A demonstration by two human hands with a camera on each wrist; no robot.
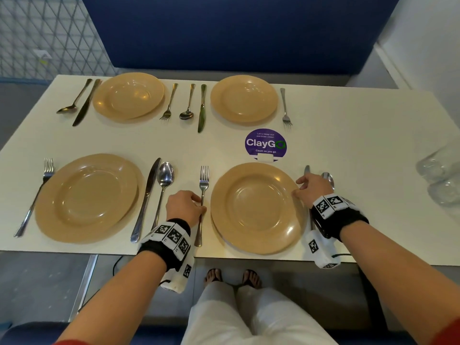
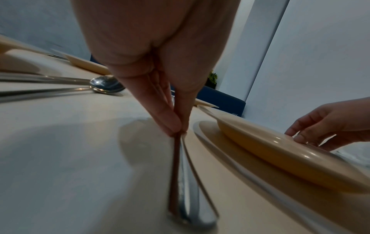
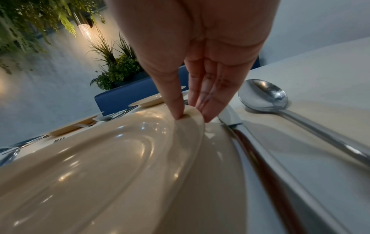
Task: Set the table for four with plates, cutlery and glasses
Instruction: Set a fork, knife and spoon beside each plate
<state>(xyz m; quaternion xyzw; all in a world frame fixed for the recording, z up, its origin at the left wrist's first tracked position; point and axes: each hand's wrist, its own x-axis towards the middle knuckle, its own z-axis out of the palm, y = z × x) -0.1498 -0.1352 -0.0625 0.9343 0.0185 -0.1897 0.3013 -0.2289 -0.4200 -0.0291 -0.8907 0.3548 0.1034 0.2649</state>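
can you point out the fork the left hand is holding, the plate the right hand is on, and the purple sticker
fork (image 1: pixel 204 180), head view, on the neck just below the tines
plate (image 1: pixel 254 207), head view, on the bare centre well
purple sticker (image 1: pixel 265 143), head view, on the ClayGo lettering

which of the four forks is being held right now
The near fork just left of the near right plate; the left hand pinches its handle. The other three lie untouched.

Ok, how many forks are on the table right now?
4. Far-left fork right of the far-left plate; far-right fork right of the far-right plate; near-left fork left of the near-left plate; near-right fork pinched by the left hand. None seems hidden.
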